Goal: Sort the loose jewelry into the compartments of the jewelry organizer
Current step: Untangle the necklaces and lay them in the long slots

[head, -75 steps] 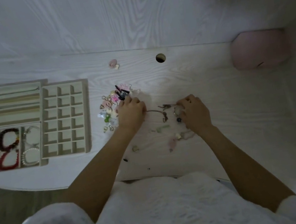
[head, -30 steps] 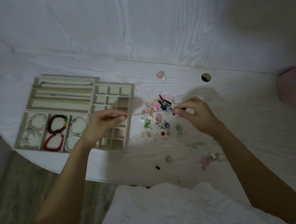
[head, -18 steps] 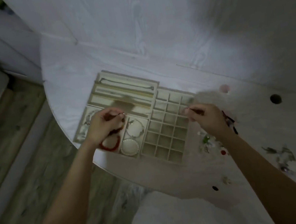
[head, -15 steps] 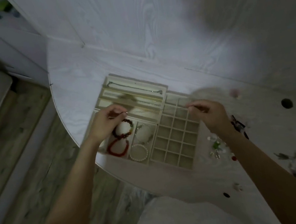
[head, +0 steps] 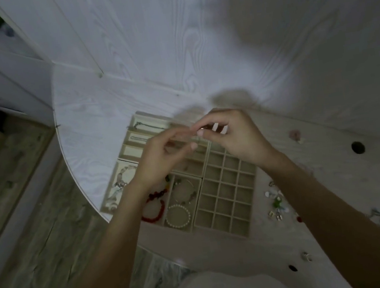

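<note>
Both hands meet over the jewelry organizer (head: 228, 202); no writing is readable.
The left hand (head: 161, 158) and right hand (head: 237, 136), fingers curled, pinch a small thin piece (head: 203, 129), too blurred to name. Loose jewelry (head: 276, 201) lies on the table (head: 86, 125), just right of the organizer.
</note>
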{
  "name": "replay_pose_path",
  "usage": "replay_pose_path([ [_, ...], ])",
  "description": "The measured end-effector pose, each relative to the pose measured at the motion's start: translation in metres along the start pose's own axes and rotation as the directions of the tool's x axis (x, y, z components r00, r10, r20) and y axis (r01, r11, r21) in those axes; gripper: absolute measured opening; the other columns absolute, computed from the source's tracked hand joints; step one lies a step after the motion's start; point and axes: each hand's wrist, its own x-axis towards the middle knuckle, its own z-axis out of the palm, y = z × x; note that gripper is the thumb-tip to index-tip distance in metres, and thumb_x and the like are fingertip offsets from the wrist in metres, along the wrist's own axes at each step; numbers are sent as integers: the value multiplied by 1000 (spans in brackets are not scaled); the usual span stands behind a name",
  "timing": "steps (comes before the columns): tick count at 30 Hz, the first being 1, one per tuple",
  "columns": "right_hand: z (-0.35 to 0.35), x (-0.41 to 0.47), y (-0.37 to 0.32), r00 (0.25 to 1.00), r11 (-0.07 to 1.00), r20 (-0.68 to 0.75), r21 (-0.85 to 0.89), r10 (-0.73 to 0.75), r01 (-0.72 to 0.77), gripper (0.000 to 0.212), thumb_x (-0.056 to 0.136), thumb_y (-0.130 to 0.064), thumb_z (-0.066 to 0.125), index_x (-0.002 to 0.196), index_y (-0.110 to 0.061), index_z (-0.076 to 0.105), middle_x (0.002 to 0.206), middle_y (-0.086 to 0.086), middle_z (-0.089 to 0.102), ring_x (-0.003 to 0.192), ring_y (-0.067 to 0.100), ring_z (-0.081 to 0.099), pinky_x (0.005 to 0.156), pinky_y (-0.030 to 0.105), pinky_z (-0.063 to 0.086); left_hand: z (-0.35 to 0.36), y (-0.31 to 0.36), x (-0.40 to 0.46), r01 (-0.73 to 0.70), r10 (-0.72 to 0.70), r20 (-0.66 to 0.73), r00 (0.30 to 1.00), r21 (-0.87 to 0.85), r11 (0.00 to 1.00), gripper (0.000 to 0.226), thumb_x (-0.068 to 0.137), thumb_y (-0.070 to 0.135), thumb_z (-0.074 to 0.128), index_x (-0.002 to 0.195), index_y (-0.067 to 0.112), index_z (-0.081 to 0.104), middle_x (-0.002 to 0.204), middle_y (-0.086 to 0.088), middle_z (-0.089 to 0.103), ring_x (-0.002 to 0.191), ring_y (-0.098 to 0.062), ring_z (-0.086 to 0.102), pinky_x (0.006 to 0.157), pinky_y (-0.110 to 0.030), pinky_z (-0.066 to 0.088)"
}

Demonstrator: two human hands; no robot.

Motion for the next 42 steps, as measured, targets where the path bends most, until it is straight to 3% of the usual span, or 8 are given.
replay_pose_path([
  [7,16,-5,10,977,957,-99,242,190,-162,17,88,-14,65,105,-15,65,101,-3,68,98,9,63,84,22,48,2,16,3,-16,15,-7,1000,-159,987,9,85,11,68,93,14,71,81,4,71,78,-10,65,77,-20,49],
  [10,30,-8,23,946,906,159,282,281,-316,29,97,-13,50,124,-5,55,126,10,58,118,18,53,98,26,41,-2,16,1,21,-41,-73,996,-261,965,9,85,7,66,88,16,69,72,7,70,70,-9,64,70,-20,50],
  [14,55,-18,42,865,914,453,216,217,-343,18,96,-9,50,105,-5,66,114,10,65,108,21,60,97,33,45,-17,7,8,92,-176,-265,948,-299,950,10,85,5,67,83,15,68,69,9,68,67,-5,60,63,-18,48],
  [19,64,-17,62,908,937,326,136,264,-322,18,98,-14,49,92,-5,63,91,18,64,84,28,60,76,31,44,-50,-40,27,281,-353,-362,863,-236,930,13,90,7,58,83,15,66,79,4,65,64,-3,56,60,-20,48],
  [23,57,-5,70,939,949,172,58,297,-311,19,96,-19,53,97,-11,70,83,3,68,71,6,59,68,22,43,-68,-76,44,419,-512,-372,774,-306,855,11,91,11,58,83,9,64,76,0,60,64,-9,53,63,-24,45],
  [33,54,20,105,962,913,-93,-301,258,-274,22,88,-17,64,109,-13,71,78,-2,51,80,14,39,63,12,27,-64,-110,68,420,-513,-387,766,-302,856,11,83,14,70,80,13,60,74,6,60,62,4,55,60,-12,43],
  [36,55,28,110,950,899,-129,-309,284,-311,22,79,-13,72,101,-13,69,76,1,62,75,14,42,66,22,29,-67,-123,67,420,-467,-395,791,-204,884,12,81,16,71,78,17,59,83,2,65,85,-10,62,78,-22,49],
  [42,58,32,117,969,813,-171,-530,176,-241,7,72,-21,76,74,-17,71,75,1,64,78,21,45,72,29,31,-74,-135,63,267,-109,-304,946,546,794,15,85,27,69,89,13,70,99,-7,63,97,-29,50,80,-32,37],
])
